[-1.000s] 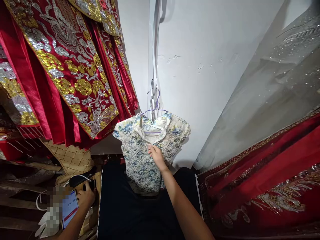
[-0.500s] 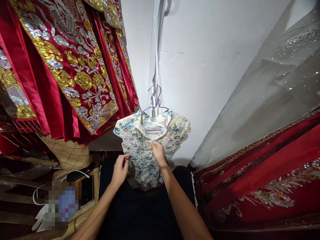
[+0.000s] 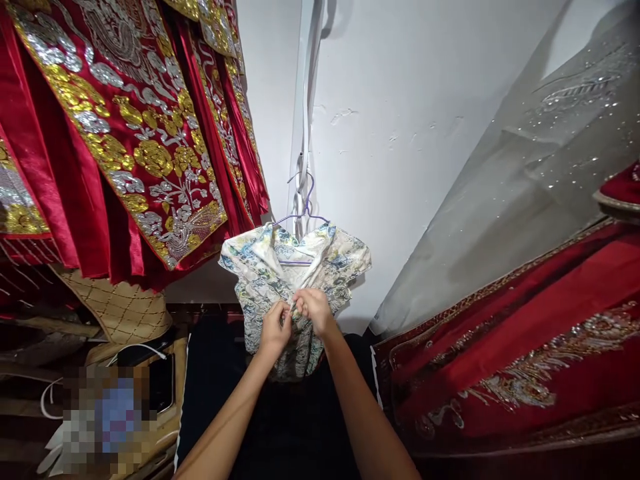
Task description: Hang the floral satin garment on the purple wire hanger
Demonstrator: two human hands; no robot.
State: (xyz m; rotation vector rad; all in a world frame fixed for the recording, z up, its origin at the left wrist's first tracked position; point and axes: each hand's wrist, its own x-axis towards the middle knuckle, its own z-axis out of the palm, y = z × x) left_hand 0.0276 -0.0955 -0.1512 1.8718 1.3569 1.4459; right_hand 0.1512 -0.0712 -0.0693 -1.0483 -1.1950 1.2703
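Observation:
A short-sleeved floral blouse (image 3: 265, 287) in cream, blue and green hangs in front of me on a thin purple hanger (image 3: 309, 212). Its collar falls open at the neck. Both hands meet at the blouse's front, just below the neckline. My left hand (image 3: 277, 325) pinches the front edge of the cloth between thumb and fingers. Close beside it, my right hand (image 3: 314, 310) grips the fabric at the same spot. Whether a button or other fastening lies between the fingertips is too small to tell.
Red garments with gold and silver sequins (image 3: 155, 153) hang at the left. At the right are a sheer glittery cloth (image 3: 500, 173) and a red beaded garment (image 3: 525, 360). A wooden chair (image 3: 177, 373) at lower left bears a white cable (image 3: 137, 348). Behind the blouse rises a white wall (image 3: 400, 80).
My left hand has moved right and up from the blouse's side to its front opening, meeting my right hand. The cloth there is now pulled together, and the view has shifted slightly.

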